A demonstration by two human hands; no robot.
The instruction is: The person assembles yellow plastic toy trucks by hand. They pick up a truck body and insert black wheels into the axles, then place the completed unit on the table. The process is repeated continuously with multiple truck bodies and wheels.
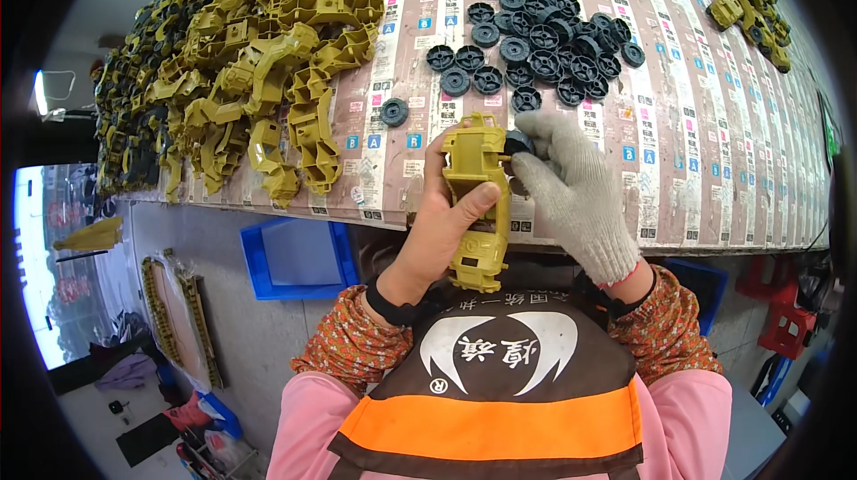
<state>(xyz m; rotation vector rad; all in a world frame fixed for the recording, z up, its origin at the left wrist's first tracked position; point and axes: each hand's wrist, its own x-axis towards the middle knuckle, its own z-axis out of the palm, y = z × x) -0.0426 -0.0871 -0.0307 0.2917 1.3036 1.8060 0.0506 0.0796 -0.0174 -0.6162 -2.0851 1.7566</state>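
Note:
My bare left hand (pixel 444 225) is closed round an olive-yellow plastic toy vehicle chassis (pixel 478 176), held upright over the table's near edge with the thumb across its middle. In its gloved fingers my right hand (pixel 576 190) pinches a dark toy wheel (pixel 516 142) against the right side of the chassis, by the upper axle stub. Whether the wheel sits on the stub, I cannot tell; the fingers partly hide it. A lower axle stub on that side shows no wheel. Beyond my hands lies a pile of dark spoked wheels (pixel 544 36), with one loose wheel (pixel 394 112) to the left.
A large heap of olive-yellow chassis parts (pixel 259 60) covers the table's left side. More parts with dark wheels (pixel 745 7) lie at the far right. The table (pixel 696 167) has a printed paper covering. Below its edge stand a blue bin (pixel 295 292) and a red stool (pixel 786 324).

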